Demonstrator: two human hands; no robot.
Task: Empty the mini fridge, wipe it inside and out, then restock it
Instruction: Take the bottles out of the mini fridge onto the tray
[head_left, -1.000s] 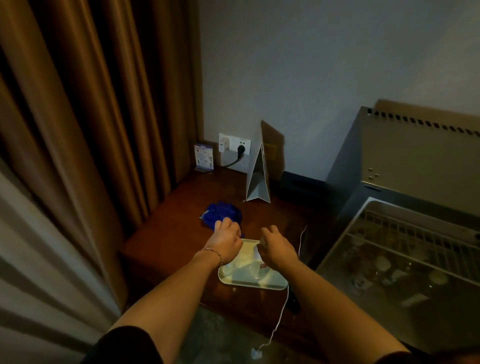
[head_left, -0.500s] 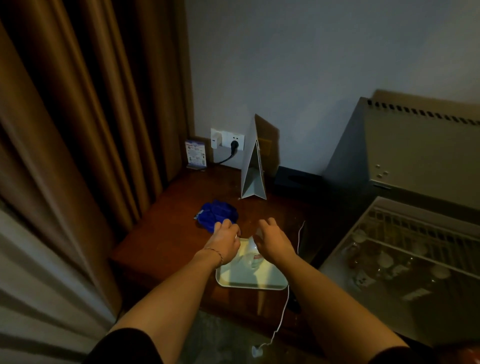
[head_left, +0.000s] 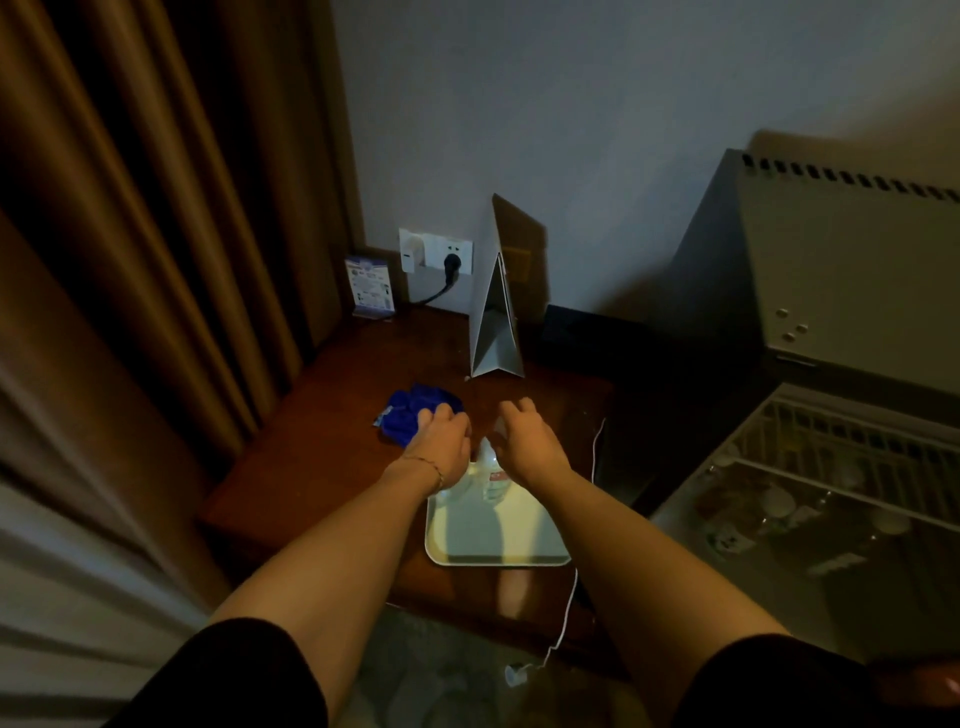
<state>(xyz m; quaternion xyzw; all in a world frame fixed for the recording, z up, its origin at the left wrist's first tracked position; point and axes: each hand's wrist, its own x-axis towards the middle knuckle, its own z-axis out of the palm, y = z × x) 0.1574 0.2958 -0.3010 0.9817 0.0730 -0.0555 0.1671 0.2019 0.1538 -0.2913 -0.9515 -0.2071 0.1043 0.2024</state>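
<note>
The counter (head_left: 322, 457) is dark reddish wood with a polished sheen. On it, the tray (head_left: 498, 540) looks like smooth pale plastic (faintly glossy). Left of the tray lies a soft, crumpled blue cloth (head_left: 410, 410); behind it stands a folded card (head_left: 493, 322) of matt paper. Right of the tray, the mini fridge (head_left: 841, 270) shows matt grey metal.

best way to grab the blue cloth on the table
Pinch the blue cloth at its bunched top, coming straight down from above. It lies crumpled in a soft heap on the wooden table, so raised folds give fingers purchase; the left hand already sits at its near edge.
</note>
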